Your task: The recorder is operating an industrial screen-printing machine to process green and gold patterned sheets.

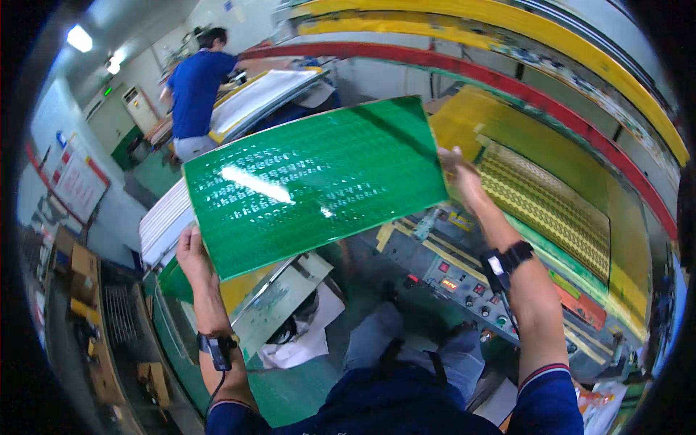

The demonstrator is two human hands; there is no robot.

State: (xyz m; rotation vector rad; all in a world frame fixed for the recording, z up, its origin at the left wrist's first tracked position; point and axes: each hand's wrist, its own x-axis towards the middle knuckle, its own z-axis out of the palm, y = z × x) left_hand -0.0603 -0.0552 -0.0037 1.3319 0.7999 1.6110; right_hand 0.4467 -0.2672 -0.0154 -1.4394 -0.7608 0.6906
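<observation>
A large, glossy green panel (pixel 319 174), with rows of small marks like a circuit board, is held up tilted in front of me. Its thin edges rest between both hands, and lamp light glares on its face. My left hand (pixel 193 252) is closed on the lower left edge, the thumb showing and the other fingers partly hidden. At the opposite short edge, my right hand (pixel 457 172) grips the panel, slightly blurred. A yellow-framed printing screen (pixel 547 203) with a patterned middle lies on the machine just right of that hand.
A control panel (pixel 464 286) with knobs and a lit display fronts the machine. A red bar (pixel 464 61) and yellow beam cross above. A stack of white ridged sheets (pixel 165 225) stands left. One co-worker (pixel 199 94) in blue stands at another table. Shelves (pixel 119 319) line the left.
</observation>
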